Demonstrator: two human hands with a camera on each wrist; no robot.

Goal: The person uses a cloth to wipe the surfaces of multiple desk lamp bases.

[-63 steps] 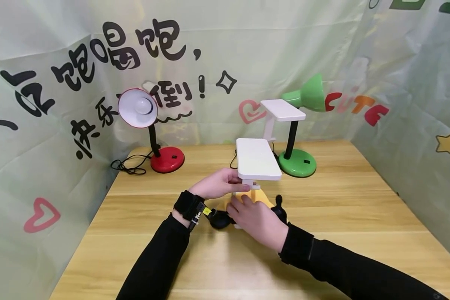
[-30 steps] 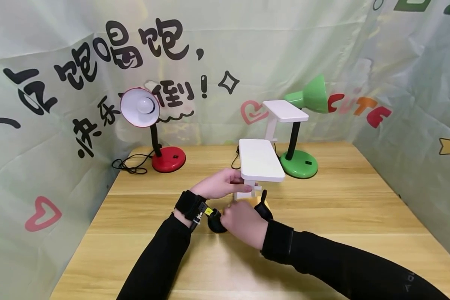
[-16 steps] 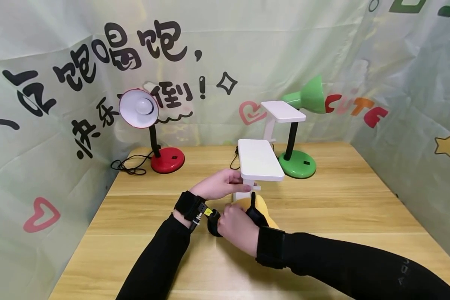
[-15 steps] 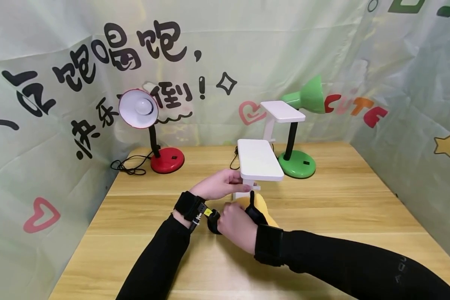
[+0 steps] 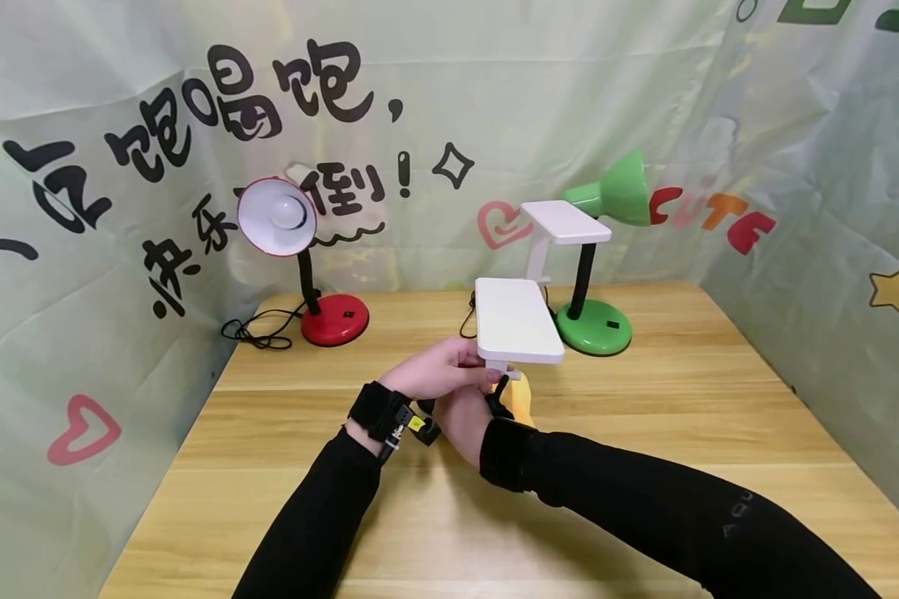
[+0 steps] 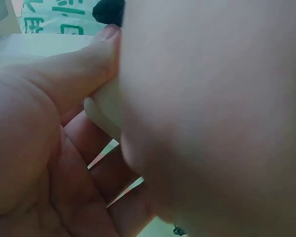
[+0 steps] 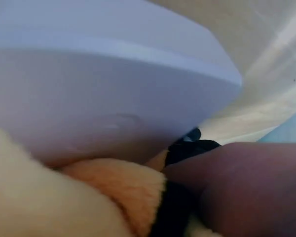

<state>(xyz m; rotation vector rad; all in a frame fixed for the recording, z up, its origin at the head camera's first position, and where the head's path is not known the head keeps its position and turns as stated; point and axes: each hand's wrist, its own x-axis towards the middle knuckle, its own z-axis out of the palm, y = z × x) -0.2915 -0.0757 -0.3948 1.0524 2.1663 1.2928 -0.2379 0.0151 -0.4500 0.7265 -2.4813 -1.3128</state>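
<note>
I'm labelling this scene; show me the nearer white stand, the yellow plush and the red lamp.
Nearer white stand [image 5: 519,320], head view, flat top
Yellow plush [image 5: 522,401], head view, uncovered part
Red lamp [image 5: 305,274], head view, black stem

Backdrop bore 2 lines of black Chinese writing. Upper, I read 饱喝饱, then a comma. Lower: 快乐, a stretch blocked by the red lamp, then 倒!. Farther right, 4 coloured letters: CUTE. Pale lettering on my right sleeve was too faint. Green characters in the left wrist view were cut off; I couldn't read them.
</note>
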